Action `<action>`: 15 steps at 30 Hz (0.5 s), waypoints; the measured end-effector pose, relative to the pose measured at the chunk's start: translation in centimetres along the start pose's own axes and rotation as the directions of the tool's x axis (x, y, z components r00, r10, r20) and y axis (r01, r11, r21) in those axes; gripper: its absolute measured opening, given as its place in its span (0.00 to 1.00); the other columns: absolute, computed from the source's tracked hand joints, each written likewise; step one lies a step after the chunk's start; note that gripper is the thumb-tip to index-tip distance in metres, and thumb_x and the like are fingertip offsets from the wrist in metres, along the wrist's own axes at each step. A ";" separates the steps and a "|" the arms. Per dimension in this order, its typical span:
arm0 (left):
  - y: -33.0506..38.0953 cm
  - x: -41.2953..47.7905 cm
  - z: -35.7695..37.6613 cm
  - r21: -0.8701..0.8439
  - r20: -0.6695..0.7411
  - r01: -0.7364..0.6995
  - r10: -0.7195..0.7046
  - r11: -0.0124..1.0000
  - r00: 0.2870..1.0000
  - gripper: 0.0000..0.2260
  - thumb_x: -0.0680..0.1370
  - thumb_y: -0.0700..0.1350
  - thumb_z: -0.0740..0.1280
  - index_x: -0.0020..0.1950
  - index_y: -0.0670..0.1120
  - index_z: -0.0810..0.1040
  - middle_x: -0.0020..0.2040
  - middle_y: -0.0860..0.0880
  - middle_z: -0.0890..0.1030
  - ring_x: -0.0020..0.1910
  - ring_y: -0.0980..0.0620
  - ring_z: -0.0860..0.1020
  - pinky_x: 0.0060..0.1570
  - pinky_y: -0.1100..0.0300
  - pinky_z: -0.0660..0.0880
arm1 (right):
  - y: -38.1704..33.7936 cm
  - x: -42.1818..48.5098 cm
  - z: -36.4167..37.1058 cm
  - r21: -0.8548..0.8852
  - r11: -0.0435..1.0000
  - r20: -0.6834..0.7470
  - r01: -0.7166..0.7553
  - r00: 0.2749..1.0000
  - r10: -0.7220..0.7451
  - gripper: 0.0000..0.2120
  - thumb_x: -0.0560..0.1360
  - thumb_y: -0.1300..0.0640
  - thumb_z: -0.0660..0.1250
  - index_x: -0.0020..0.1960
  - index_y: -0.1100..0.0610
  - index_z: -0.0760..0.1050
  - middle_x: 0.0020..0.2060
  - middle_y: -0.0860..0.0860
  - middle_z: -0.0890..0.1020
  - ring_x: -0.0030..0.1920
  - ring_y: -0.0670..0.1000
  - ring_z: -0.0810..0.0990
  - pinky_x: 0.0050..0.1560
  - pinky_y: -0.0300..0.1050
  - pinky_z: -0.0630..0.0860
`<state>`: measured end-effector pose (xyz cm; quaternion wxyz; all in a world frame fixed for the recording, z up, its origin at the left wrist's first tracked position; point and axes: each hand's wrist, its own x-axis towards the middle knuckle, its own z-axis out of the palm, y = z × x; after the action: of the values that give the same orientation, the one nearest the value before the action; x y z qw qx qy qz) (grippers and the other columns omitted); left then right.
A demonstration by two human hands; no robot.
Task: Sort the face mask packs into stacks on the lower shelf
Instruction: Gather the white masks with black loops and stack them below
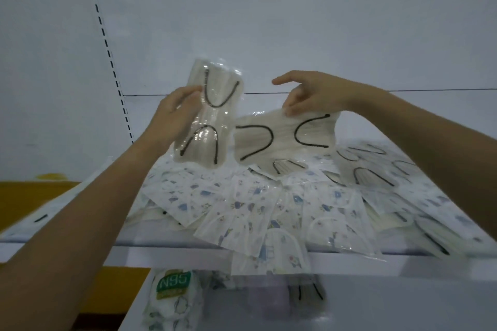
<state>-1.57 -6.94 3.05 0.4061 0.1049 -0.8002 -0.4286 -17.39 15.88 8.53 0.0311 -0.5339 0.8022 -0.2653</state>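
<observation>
My left hand (pixel 174 113) grips a clear pack of beige masks with black ear loops (pixel 207 118), held upright above the shelf. Beside it, my right hand (pixel 309 97) pinches the top edge of a second beige pack (pixel 282 140), lifted at a tilt with its lower edge near the pile. Below both hands a loose heap of packs covers the upper shelf (pixel 166 242): white masks with blue prints (pixel 258 209) in front, more beige packs (pixel 371 169) at the right. On the lower shelf (pixel 403 303) lie a pack marked N95 (pixel 174 285) and a beige pack (pixel 309 293).
A white back panel rises behind the shelf, with a slotted upright (pixel 107 45) at the left. A yellow surface (pixel 32 201) shows at the left, beyond the shelf's edge. Some printed packs overhang the upper shelf's front edge (pixel 269 258).
</observation>
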 end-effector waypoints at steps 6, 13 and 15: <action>2.2 -1.1 3.5 0.056 0.372 -0.090 0.063 0.994 0.926 0.18 0.74 0.45 0.71 0.62 0.51 0.75 0.60 0.55 0.76 0.59 0.59 0.74 0.57 0.67 0.72 | -3.8 3.1 2.4 -0.405 0.888 -0.038 0.219 0.966 -0.256 0.29 0.74 0.60 0.67 0.72 0.52 0.61 0.46 0.48 0.78 0.44 0.45 0.74 0.43 0.32 0.67; 0.1 -1.5 3.6 -0.151 -0.036 -0.063 0.059 0.986 0.998 0.18 0.75 0.38 0.69 0.62 0.50 0.73 0.58 0.57 0.74 0.59 0.61 0.73 0.62 0.64 0.71 | -1.1 2.6 5.0 0.094 0.995 -0.557 -0.014 0.828 0.065 0.40 0.73 0.56 0.69 0.76 0.57 0.49 0.70 0.59 0.62 0.67 0.57 0.66 0.65 0.47 0.64; -0.2 -1.7 3.6 -0.170 -0.073 -0.086 0.075 0.982 0.995 0.19 0.75 0.37 0.69 0.64 0.50 0.72 0.58 0.58 0.73 0.57 0.69 0.71 0.60 0.69 0.70 | -0.7 2.1 5.8 0.628 0.777 -0.343 -0.041 0.881 0.324 0.41 0.74 0.62 0.69 0.76 0.56 0.46 0.64 0.56 0.68 0.60 0.56 0.74 0.59 0.47 0.73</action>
<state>-3.18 -4.02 0.88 0.4570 0.0510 -0.7497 -0.4760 -15.81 11.52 4.34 0.0468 -0.3404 0.7106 -0.6140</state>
